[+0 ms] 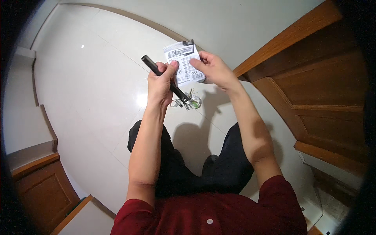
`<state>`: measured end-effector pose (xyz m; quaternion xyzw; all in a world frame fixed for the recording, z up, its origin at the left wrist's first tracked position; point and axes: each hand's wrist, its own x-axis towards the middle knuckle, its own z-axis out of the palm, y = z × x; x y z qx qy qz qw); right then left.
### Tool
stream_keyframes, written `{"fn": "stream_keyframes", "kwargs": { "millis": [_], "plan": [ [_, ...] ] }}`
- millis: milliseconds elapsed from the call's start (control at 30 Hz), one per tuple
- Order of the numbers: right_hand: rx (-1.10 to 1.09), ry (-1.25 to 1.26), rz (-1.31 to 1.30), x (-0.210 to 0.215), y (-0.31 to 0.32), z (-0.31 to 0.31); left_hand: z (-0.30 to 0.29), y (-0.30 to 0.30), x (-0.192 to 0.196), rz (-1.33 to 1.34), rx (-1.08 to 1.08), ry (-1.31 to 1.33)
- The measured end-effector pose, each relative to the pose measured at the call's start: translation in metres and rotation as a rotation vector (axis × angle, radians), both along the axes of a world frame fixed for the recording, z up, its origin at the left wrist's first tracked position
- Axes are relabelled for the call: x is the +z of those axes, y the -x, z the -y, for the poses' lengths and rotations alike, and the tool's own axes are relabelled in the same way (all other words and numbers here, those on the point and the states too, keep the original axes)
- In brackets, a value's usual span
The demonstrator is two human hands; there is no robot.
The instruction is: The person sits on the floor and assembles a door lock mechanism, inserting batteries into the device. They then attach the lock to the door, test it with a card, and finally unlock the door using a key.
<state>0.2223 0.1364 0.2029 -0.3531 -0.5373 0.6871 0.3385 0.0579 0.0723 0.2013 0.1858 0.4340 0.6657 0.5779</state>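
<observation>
My left hand [159, 84] is closed around a slim black tube [150, 64], which runs slantwise from upper left to lower right. Its thumb also presses on the lower left part of a white printed card pack [184, 65], with a dark tab at the top corner. From the right side, my right hand [214, 69] grips that pack, thumb on the printed face and fingers behind it. The pack's far side is hidden. At the tube's lower end shows a tangle of silvery loops [192, 102] with a bit of green; whether it is attached to the tube, I cannot tell.
Pale glossy tiles [90, 78] cover the floor around me. Close on the right stands a brown wooden panelled door or cabinet [313, 94]. A white wall [243, 23] rises ahead, and brown wooden cabinetry [43, 192] stands at the lower left.
</observation>
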Motion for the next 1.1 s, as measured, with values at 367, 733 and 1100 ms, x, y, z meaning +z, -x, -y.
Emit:
{"fn": "stream_keyframes", "kwargs": {
  "millis": [367,733,1100],
  "plan": [
    [-0.089,-0.233,0.173,0.018,-0.001,0.015,-0.006,0.001,-0.012,0.007,-0.027,0.012],
    [-0.195,-0.473,0.443,0.003,-0.015,0.009,-0.004,0.002,-0.016,-0.259,-0.041,-0.013],
    [-0.109,0.209,-0.196,0.008,-0.016,0.004,-0.009,0.008,-0.005,0.207,-0.157,0.044]
  ]
}}
